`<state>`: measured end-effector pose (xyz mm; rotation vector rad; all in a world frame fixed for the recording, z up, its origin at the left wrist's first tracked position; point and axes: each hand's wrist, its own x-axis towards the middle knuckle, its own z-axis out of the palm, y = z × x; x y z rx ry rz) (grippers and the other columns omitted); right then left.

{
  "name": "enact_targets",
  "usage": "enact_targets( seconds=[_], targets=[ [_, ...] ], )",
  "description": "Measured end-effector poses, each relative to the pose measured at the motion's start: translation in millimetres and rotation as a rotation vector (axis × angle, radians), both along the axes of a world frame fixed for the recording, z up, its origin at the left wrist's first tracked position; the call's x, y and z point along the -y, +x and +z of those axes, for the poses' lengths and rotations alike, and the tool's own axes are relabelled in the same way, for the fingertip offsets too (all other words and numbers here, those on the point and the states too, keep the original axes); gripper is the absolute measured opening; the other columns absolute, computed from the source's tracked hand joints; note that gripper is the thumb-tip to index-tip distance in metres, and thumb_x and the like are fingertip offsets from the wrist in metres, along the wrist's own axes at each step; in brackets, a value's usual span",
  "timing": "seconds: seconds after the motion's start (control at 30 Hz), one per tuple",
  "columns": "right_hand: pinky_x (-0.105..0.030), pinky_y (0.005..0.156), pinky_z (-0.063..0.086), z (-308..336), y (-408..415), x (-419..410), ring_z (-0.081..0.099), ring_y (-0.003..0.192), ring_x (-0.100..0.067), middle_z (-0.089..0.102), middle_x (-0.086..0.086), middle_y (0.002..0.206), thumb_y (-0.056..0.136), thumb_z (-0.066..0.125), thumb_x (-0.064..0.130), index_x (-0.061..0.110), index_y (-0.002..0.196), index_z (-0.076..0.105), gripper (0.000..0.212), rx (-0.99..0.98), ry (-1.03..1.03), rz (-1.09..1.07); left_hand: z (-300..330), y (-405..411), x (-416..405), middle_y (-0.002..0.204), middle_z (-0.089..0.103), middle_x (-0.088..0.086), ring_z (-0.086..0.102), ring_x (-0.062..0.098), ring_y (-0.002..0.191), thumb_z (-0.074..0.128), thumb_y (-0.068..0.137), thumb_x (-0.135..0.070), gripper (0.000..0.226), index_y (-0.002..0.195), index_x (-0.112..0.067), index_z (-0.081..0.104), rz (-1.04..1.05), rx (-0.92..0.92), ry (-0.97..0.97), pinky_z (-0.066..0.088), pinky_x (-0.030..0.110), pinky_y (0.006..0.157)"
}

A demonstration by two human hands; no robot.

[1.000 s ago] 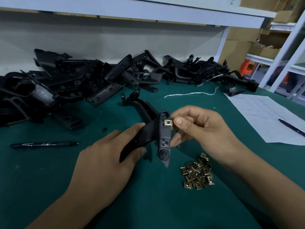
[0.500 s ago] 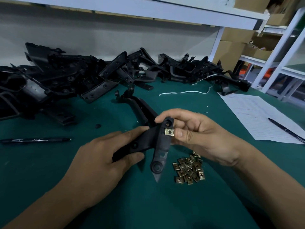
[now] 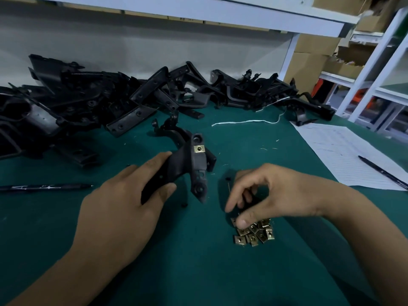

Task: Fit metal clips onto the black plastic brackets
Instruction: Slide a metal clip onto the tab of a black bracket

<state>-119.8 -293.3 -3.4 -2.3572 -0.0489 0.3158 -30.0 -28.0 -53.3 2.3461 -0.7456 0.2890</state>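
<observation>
A: Head view: what do the hands hold?

B: The left hand (image 3: 123, 208) grips a black bracket (image 3: 194, 166) lifted above the green worktop (image 3: 198, 272); one metal clip (image 3: 199, 148) sits on its upright arm. The right hand (image 3: 271, 193) reaches curled fingers onto the clip pile (image 3: 256, 233); whether it pinches one, I cannot tell.

A: Room to move?

B: Bare cloth lies near the front. The bracket heap (image 3: 88, 102) lines the back, a paper sheet (image 3: 344, 155) lies right and a pen (image 3: 44, 187) left.

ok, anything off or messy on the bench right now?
Nothing damaged that I can see. The fitted clip sits square on the held bracket. Minor mess: a loose white string and pale flecks lie on the mat, and the spare brackets are heaped in a tangle at the back.
</observation>
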Motion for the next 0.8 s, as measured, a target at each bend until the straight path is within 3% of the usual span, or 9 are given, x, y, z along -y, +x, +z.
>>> enact_targets(
  seconds=[0.2,0.37,0.43,0.53,0.67,0.8],
  targets=[
    [-0.02,0.069,0.048,-7.1,0.3,-3.9,0.056,0.076,-0.001,0.062,0.015,0.086,0.075,0.093,0.019,0.023,0.083,0.077,0.018,-0.029,0.007,0.027,0.6,0.2,1.6,0.106,0.064,-0.02,0.061,0.009,0.094,0.048,0.089,-0.066,0.058,0.145,-0.06,0.035,0.038,-0.029,0.035,0.054,0.036,0.073],
    [-0.021,0.072,0.051,-5.4,1.9,-7.2,0.065,0.078,-0.008,0.074,-0.001,0.09,0.086,0.083,0.011,0.015,0.089,0.074,0.011,-0.006,0.145,0.034,2.9,-0.7,1.9,0.105,0.061,-0.021,0.059,0.008,0.09,0.046,0.088,-0.066,0.059,0.146,-0.062,0.031,0.039,-0.045,0.052,0.054,0.036,0.073],
    [-0.022,0.078,0.054,-6.8,6.2,-10.3,0.068,0.085,-0.013,0.075,-0.006,0.093,0.091,0.076,0.008,0.01,0.093,0.068,0.008,0.1,0.209,-0.01,3.8,-1.4,1.9,0.103,0.06,-0.021,0.057,0.007,0.089,0.044,0.088,-0.067,0.06,0.146,-0.063,0.029,0.03,-0.048,0.066,0.053,0.036,0.072],
    [-0.027,0.077,0.058,-14.1,13.3,-17.6,0.072,0.083,-0.019,0.068,-0.014,0.09,0.097,0.065,0.001,0.001,0.097,0.059,0.006,0.243,0.448,-0.136,4.6,-2.1,1.2,0.101,0.06,-0.021,0.057,0.007,0.087,0.045,0.088,-0.068,0.06,0.146,-0.062,0.03,0.026,-0.054,0.061,0.053,0.035,0.071],
    [-0.026,0.075,0.057,-25.0,18.8,-20.1,0.071,0.076,-0.02,0.068,-0.012,0.087,0.088,0.075,-0.003,0.004,0.095,0.064,0.016,0.341,0.599,-0.248,4.0,-1.2,1.4,0.1,0.061,-0.019,0.058,0.006,0.085,0.045,0.089,-0.068,0.06,0.146,-0.061,0.032,0.03,-0.049,0.064,0.052,0.033,0.069],
    [-0.019,0.075,0.054,-28.3,20.5,-18.4,0.064,0.078,-0.012,0.072,-0.001,0.088,0.08,0.084,0.012,0.015,0.099,0.077,0.021,0.34,0.623,-0.257,2.2,0.5,1.0,0.101,0.062,-0.021,0.057,0.005,0.087,0.047,0.088,-0.067,0.059,0.145,-0.061,0.034,0.036,-0.05,0.049,0.05,0.032,0.069]
  ],
)
